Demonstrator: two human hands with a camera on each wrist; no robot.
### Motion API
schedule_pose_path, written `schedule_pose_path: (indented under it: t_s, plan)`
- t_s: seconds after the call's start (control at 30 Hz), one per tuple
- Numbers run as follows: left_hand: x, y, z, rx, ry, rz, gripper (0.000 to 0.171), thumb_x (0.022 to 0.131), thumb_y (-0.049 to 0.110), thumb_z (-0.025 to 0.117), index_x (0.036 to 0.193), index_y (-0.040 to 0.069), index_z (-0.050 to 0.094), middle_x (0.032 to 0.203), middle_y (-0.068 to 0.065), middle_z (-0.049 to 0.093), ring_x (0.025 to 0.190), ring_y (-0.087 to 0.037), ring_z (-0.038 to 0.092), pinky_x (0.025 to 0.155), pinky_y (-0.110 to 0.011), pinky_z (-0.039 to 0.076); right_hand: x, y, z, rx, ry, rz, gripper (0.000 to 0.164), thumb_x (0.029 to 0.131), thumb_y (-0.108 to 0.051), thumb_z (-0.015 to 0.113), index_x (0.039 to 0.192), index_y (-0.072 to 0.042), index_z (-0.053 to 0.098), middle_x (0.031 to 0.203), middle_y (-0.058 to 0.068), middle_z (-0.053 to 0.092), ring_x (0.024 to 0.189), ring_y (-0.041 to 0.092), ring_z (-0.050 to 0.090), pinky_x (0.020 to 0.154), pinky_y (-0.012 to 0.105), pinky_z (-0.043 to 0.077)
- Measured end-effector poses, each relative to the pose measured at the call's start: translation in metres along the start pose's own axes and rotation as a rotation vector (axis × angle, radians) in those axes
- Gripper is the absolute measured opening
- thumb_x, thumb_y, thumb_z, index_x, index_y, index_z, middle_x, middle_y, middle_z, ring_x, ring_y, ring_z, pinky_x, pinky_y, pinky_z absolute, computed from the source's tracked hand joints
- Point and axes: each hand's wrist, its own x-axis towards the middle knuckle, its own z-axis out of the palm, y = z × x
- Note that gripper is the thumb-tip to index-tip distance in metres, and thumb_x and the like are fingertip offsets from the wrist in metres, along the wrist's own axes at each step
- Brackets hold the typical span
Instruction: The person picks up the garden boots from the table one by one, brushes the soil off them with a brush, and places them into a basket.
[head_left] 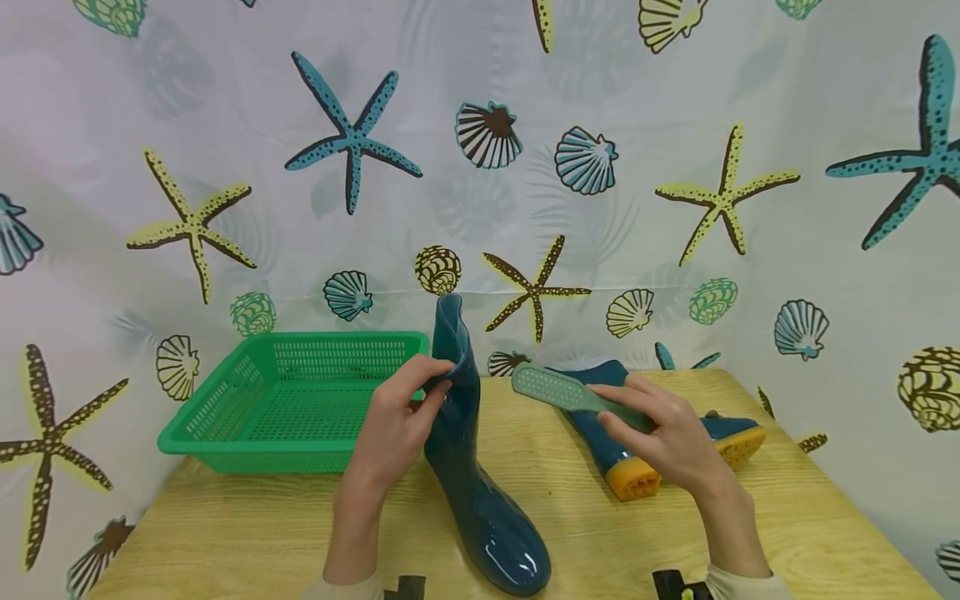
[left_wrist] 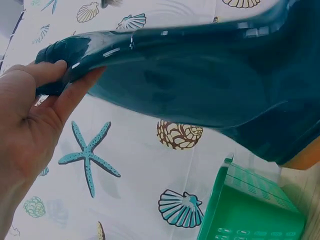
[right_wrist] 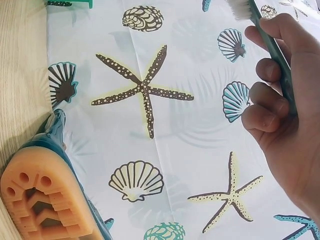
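A dark blue rubber boot (head_left: 465,467) stands on the table, its shaft rising between my hands. My left hand (head_left: 393,421) pinches the top rim of the shaft; in the left wrist view, thumb and fingers (left_wrist: 82,90) squeeze the shiny rubber from both sides. My right hand (head_left: 667,425) holds a green scrub brush (head_left: 558,387) by its handle, with the brush head pointing left, apart from the boot. White bristles (right_wrist: 241,9) show at the edge of the right wrist view, where the fingers curl round the handle.
A second blue boot (head_left: 600,433) with an orange sole (right_wrist: 45,195) lies on its side at the right, behind my right hand. At the back left sits a green plastic basket (head_left: 292,462). The wooden table (head_left: 247,533) meets a curtain (head_left: 525,208) printed with shells and starfish.
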Motion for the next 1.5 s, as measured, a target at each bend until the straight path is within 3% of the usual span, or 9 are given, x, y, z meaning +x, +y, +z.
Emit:
schedule_pose_path:
  t_s: [0.2,0.4,0.6,0.9,1.0,1.13,1.2,1.3,1.5]
  plan:
    - [0.0,-0.005,-0.001,0.041,0.072,0.036,0.022,0.093,-0.005,0.062,0.109,0.008,0.07,0.102,-0.004,0.068,0.089,-0.016,0.066,0.061,-0.026,0.054,0.001,0.0,0.002,0.022,-0.012,-0.038,0.04,0.084,-0.002,0.073,0.122,-0.014,0.071,0.082,-0.015,0.046,0.064,-0.003,0.033,0.059,0.015,0.034]
    - [0.002,-0.006,0.004,0.062,0.093,0.097,0.023,0.094,-0.007,0.061,0.109,0.008,0.069,0.101,-0.005,0.068,0.082,-0.013,0.058,0.062,-0.024,0.045,0.002,0.0,0.004,0.03,-0.014,-0.053,0.04,0.083,-0.001,0.074,0.121,-0.014,0.071,0.08,-0.015,0.044,0.063,-0.004,0.032,0.058,0.013,0.033]
    - [0.004,-0.006,0.013,0.071,0.126,0.166,0.023,0.094,-0.011,0.058,0.105,0.007,0.067,0.097,-0.006,0.066,0.086,-0.016,0.062,0.074,-0.029,0.055,0.003,-0.003,0.003,0.029,-0.017,-0.068,0.041,0.082,-0.003,0.075,0.121,-0.016,0.072,0.078,-0.015,0.041,0.063,-0.004,0.029,0.057,0.014,0.031]
    - [0.005,-0.008,0.019,0.032,0.077,0.142,0.025,0.095,-0.012,0.056,0.103,0.009,0.068,0.103,-0.003,0.062,0.092,-0.016,0.059,0.078,-0.028,0.054,0.004,-0.002,0.003,0.041,-0.054,-0.054,0.044,0.08,-0.002,0.075,0.12,-0.019,0.072,0.08,-0.016,0.045,0.065,-0.003,0.031,0.057,0.015,0.032]
    - [0.005,-0.007,0.016,-0.042,0.037,0.06,0.029,0.095,-0.01,0.056,0.112,0.011,0.067,0.11,-0.004,0.059,0.098,-0.017,0.059,0.082,-0.03,0.055,0.004,-0.002,0.004,0.028,-0.062,-0.045,0.043,0.081,-0.003,0.076,0.12,-0.02,0.072,0.086,-0.015,0.053,0.066,-0.003,0.034,0.058,0.016,0.034]
    - [0.002,-0.004,0.007,-0.198,-0.04,-0.171,0.045,0.099,-0.001,0.056,0.138,0.021,0.05,0.131,-0.006,0.052,0.115,-0.021,0.06,0.094,-0.041,0.053,0.006,-0.003,0.007,0.02,-0.069,-0.046,0.042,0.081,-0.003,0.076,0.12,-0.018,0.072,0.09,-0.014,0.057,0.065,-0.003,0.036,0.058,0.016,0.036]
    - [0.0,-0.004,0.003,-0.229,-0.075,-0.269,0.054,0.1,0.008,0.058,0.147,0.027,0.038,0.141,-0.008,0.046,0.121,-0.025,0.058,0.098,-0.046,0.05,0.007,-0.004,0.008,0.018,-0.074,-0.047,0.042,0.082,-0.003,0.075,0.121,-0.018,0.071,0.089,-0.014,0.054,0.064,-0.003,0.036,0.057,0.016,0.035]
    - [-0.001,-0.006,-0.003,-0.206,-0.127,-0.341,0.061,0.099,0.021,0.064,0.15,0.033,0.032,0.146,-0.008,0.044,0.123,-0.028,0.056,0.1,-0.049,0.048,0.007,-0.004,0.008,0.009,-0.071,-0.047,0.041,0.083,-0.003,0.075,0.121,-0.018,0.071,0.087,-0.016,0.051,0.063,-0.004,0.034,0.057,0.015,0.034]
    - [-0.001,-0.01,-0.007,-0.056,-0.165,-0.408,0.053,0.089,0.044,0.073,0.136,0.028,0.052,0.115,-0.001,0.064,0.103,-0.019,0.064,0.092,-0.041,0.054,0.006,-0.005,0.01,-0.015,-0.05,-0.051,0.04,0.083,-0.003,0.075,0.12,-0.016,0.072,0.082,-0.015,0.045,0.064,-0.004,0.03,0.057,0.014,0.031]
